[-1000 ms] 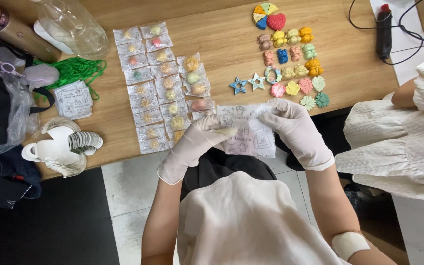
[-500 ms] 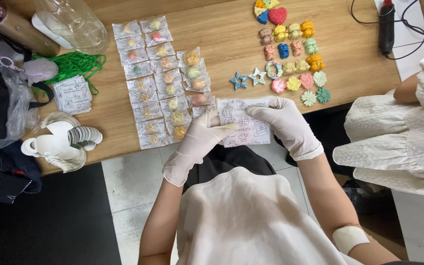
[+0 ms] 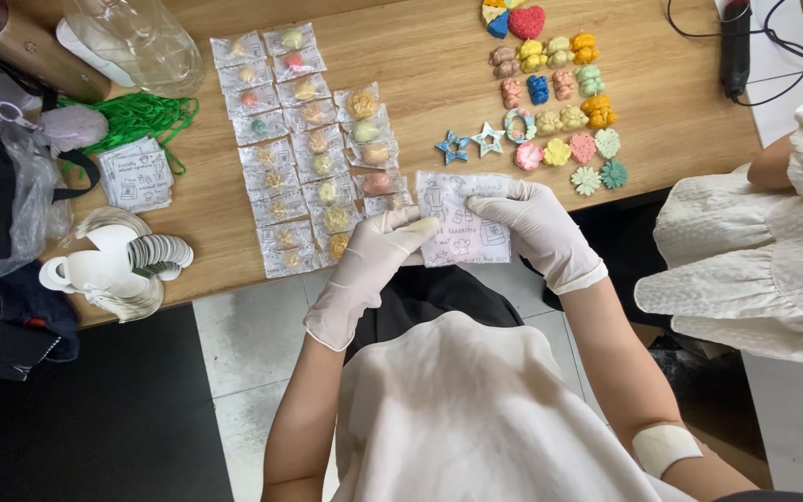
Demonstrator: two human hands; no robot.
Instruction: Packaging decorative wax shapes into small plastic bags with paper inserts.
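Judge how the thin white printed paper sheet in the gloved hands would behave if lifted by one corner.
The thin white printed paper sheet probably droops, being flat and very thin. It looks light: the left hand and right hand pinch only its edges. Smooth gloves might let it slip.

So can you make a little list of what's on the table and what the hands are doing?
Left hand: white glove, holding small printed clear plastic bag
Right hand: white glove, holding the same bag
Table: light wood
Centre: rows of small clear packets with colourful shapes
Upper right: loose colourful moulded shapes
Left: stack of round white stickers
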